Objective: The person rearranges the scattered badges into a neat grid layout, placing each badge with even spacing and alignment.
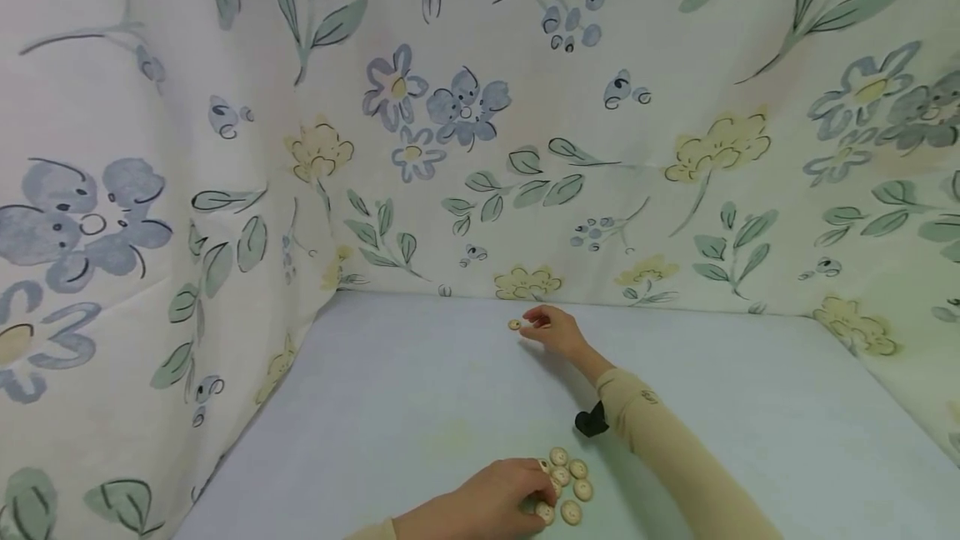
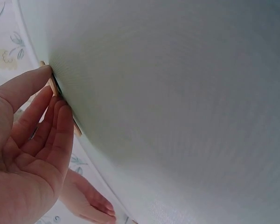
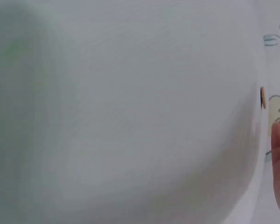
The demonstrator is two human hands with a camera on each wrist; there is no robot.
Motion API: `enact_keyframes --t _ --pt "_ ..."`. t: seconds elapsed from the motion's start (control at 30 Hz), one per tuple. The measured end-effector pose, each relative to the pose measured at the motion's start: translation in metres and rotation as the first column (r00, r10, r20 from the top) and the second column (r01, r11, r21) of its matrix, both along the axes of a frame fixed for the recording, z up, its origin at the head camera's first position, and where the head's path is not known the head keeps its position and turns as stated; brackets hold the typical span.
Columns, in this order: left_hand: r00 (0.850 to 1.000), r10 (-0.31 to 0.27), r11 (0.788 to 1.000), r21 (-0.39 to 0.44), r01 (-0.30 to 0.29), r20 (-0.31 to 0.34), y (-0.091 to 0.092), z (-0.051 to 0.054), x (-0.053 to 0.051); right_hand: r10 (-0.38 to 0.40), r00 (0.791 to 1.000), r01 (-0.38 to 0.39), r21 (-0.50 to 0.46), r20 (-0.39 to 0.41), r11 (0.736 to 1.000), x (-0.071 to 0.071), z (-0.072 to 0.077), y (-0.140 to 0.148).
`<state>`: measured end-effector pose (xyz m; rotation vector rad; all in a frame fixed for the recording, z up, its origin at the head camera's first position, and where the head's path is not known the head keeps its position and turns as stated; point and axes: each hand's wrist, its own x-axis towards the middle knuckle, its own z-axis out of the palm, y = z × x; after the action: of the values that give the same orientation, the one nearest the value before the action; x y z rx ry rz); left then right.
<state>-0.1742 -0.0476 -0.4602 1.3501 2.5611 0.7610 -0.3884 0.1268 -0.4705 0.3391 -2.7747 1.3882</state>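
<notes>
Several round, pale wooden buttons [image 1: 571, 512] lie in a loose cluster near the front of the white table. My left hand [image 1: 495, 498] is at the left side of this cluster, its thumb and fingertips pinching one button [image 1: 545, 512]; the same button [image 2: 54, 86] appears edge-on in the left wrist view. Some buttons are partly hidden by those fingers. Far back on the table, a single button [image 1: 514, 324] lies flat. My right hand [image 1: 553, 330] is just right of it, fingers loosely bent and apart from it. In the right wrist view, a gap separates this button [image 3: 263, 97] from the fingers.
A floral curtain [image 1: 465, 215] hangs behind the table [image 1: 390, 390] and along both sides. A small black object [image 1: 591, 421] shows beside my right forearm, which stretches across the table to the right of the cluster.
</notes>
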Motion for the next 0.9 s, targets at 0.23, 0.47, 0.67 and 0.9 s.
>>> enact_keyframes --t 0.23,0.47,0.67,0.9 --pt "1.000 0.007 1.000 0.007 -0.007 0.004 -0.001 0.000 0.001 0.039 0.998 -0.043 -0.064 -0.051 0.997 0.014 0.001 0.011" --pt "0.999 0.000 0.999 0.036 0.001 -0.032 -0.002 0.000 0.001 0.031 0.999 -0.031 -0.069 -0.012 0.997 0.027 0.005 0.018" --pt "1.000 0.008 1.000 0.028 -0.007 -0.027 -0.002 -0.001 0.002 0.044 0.999 -0.043 -0.065 0.012 0.997 0.039 0.003 0.024" --pt "0.998 0.000 0.999 0.043 0.002 -0.058 -0.001 0.000 0.003 0.088 0.996 -0.089 -0.073 -0.018 0.993 0.058 0.006 0.033"
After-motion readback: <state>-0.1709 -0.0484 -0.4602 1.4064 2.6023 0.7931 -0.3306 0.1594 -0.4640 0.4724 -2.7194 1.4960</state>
